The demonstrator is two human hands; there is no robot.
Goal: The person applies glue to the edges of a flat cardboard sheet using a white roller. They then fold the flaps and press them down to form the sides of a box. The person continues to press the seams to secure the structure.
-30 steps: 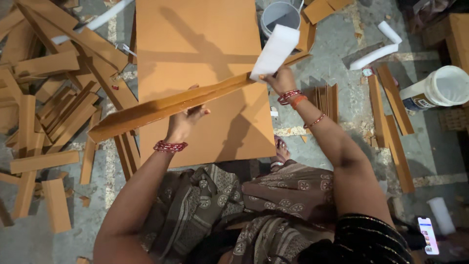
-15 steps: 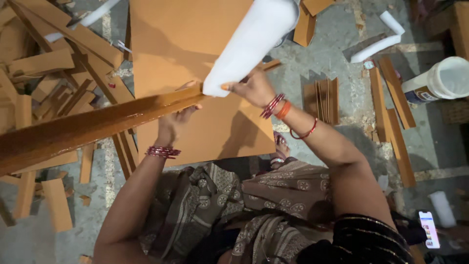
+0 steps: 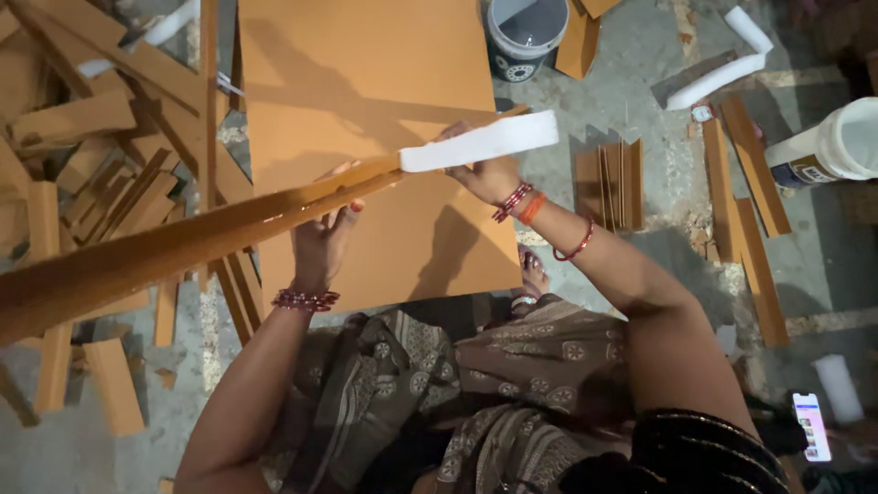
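I see my left hand (image 3: 320,240) curled under the long brown wooden strip (image 3: 197,240) above the large brown board's (image 3: 366,91) left edge; my right hand (image 3: 485,174) pinches the white tape strip (image 3: 480,143), best pressed flat, steadily.

A grey concrete floor (image 3: 640,55) carries everything. A large orange board (image 3: 366,101) lies flat at centre. Brown offcut strips (image 3: 82,174) pile up at left, more strips (image 3: 750,183) at right. A grey bucket (image 3: 523,32) stands far, a phone (image 3: 810,426) near right.
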